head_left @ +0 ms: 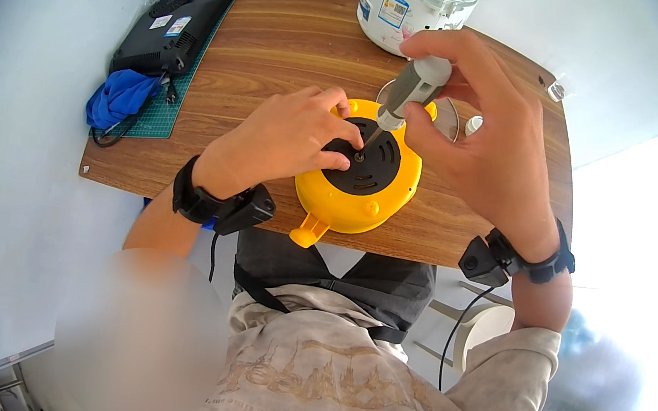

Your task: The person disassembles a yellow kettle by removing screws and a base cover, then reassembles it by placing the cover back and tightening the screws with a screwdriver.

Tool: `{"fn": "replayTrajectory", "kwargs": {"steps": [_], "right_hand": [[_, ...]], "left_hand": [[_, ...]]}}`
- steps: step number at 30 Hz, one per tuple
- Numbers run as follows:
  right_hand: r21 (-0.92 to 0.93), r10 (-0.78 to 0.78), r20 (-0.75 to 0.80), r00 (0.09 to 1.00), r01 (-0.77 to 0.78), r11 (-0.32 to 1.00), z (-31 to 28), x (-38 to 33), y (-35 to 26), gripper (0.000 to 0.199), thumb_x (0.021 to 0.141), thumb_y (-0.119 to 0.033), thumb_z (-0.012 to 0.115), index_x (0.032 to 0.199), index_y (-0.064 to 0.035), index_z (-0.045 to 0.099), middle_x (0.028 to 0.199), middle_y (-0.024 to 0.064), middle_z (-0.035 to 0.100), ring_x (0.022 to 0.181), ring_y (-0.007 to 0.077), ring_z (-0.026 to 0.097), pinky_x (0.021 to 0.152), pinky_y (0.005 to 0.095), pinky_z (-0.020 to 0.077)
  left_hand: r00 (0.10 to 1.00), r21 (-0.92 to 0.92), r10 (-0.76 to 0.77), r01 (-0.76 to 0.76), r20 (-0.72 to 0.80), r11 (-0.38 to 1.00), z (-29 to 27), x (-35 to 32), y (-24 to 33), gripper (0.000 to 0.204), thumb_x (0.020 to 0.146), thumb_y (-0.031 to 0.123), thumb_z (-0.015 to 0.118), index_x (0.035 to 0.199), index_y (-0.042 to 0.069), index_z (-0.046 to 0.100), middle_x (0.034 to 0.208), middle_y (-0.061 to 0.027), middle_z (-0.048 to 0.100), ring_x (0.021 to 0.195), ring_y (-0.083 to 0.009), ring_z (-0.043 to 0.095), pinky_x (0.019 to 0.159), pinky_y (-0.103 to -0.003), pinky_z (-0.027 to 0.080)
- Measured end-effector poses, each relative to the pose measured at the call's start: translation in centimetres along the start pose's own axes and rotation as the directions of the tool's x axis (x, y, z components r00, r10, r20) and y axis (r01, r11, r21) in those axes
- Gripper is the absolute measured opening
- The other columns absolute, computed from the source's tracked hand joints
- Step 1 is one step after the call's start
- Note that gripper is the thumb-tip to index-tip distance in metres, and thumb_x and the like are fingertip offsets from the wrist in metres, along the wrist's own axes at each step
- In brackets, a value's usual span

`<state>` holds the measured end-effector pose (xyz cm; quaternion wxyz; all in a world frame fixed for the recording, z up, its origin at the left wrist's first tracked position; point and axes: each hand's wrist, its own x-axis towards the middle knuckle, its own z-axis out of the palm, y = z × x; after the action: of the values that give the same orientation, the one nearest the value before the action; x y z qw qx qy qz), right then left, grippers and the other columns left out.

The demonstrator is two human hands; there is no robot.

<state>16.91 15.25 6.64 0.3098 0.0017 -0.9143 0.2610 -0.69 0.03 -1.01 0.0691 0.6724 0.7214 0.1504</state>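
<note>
A round yellow appliance (357,217) lies near the table's front edge, its slotted black base plate (364,182) facing up and a yellow handle (309,231) toward me. My right hand (489,119) is closed around the grey and white handle of a screwdriver (416,89). The screwdriver leans, with its shaft running down to the middle of the plate, where a small metal screw (359,157) shows. My left hand (293,135) rests on the plate from the left, fingers apart, thumb and forefinger beside the screwdriver's tip.
A white rice cooker (420,13) stands at the back of the wooden table (269,41). On the left, a black appliance (172,26) and a blue cloth (122,97) lie on a green cutting mat (160,119). A glass lid (448,121) sits partly hidden behind my right hand.
</note>
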Motion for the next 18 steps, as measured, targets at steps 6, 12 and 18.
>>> {"fn": "replayTrajectory", "kwargs": {"steps": [6,12,18], "right_hand": [[0.037,0.079,-0.025,0.997,-0.078,0.996,-1.4,-0.3,-0.6,0.039,0.084,0.003,0.07,0.122,-0.0032,0.062,0.114,0.0081,0.07,0.102,0.0174,0.071,0.099,0.0329,0.0558],[0.021,0.076,-0.064,0.995,-0.075,0.997,-2.1,-1.0,0.5,0.041,0.084,0.002,0.071,0.124,-0.0065,0.062,0.116,0.0072,0.07,0.102,0.0174,0.071,0.101,0.0342,0.0549],[0.037,0.072,-0.059,0.996,-0.07,0.997,-2.4,-1.3,0.8,0.041,0.085,0.002,0.07,0.124,-0.0069,0.062,0.118,0.0069,0.069,0.103,0.0174,0.07,0.101,0.0338,0.055]], "left_hand": [[0.996,0.013,0.06,-0.059,-0.062,0.998,0.4,0.3,0.2,0.017,0.086,0.021,0.075,0.101,0.012,0.077,0.119,-0.0066,0.058,0.114,-0.0267,0.058,0.1,-0.038,0.048],[0.988,-0.044,0.14,-0.137,0.065,0.99,-0.1,1.6,0.5,0.014,0.086,0.017,0.072,0.098,0.01,0.078,0.096,-0.0059,0.067,0.094,-0.0252,0.065,0.084,-0.036,0.054],[0.953,0.109,0.288,-0.297,0.091,0.949,-0.1,2.3,0.1,0.013,0.09,0.018,0.066,0.091,0.009,0.075,0.088,-0.0038,0.069,0.086,-0.0238,0.068,0.077,-0.035,0.055]]}}
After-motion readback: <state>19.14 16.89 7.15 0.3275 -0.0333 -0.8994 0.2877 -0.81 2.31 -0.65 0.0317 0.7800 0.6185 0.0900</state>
